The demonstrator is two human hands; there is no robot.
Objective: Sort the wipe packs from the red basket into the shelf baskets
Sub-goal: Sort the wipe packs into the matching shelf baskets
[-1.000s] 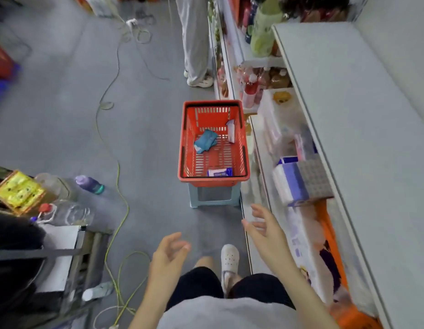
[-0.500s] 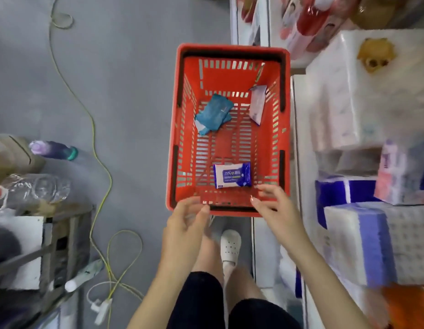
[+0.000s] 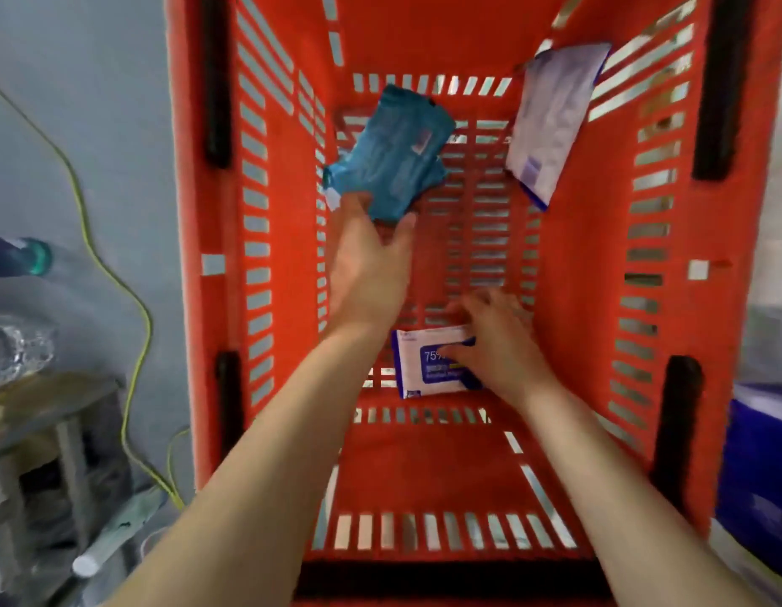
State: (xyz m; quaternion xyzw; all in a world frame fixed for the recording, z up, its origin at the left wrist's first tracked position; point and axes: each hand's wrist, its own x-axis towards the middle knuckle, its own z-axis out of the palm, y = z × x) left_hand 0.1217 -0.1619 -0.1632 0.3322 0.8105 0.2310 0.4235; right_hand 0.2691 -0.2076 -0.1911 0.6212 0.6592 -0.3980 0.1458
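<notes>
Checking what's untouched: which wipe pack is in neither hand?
The pale pack leaning on the right basket wall; left hand grips the teal pack, right hand the white-and-blue pack.

In the basket (image 3: 424,466), the near pack (image 3: 420,370) is laid on the bottom and the far-left pack (image 3: 389,155) is held behind it. The far-right pack (image 3: 551,124) is leaned against the right wall.

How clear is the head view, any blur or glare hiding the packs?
Head view: motion blur, worst on the right hand over the white pack, so its grip is unclear; the teal pack in the left hand and the pale pack against the basket wall are smeared; wide-angle splays the walls; light even, no glare.
</notes>
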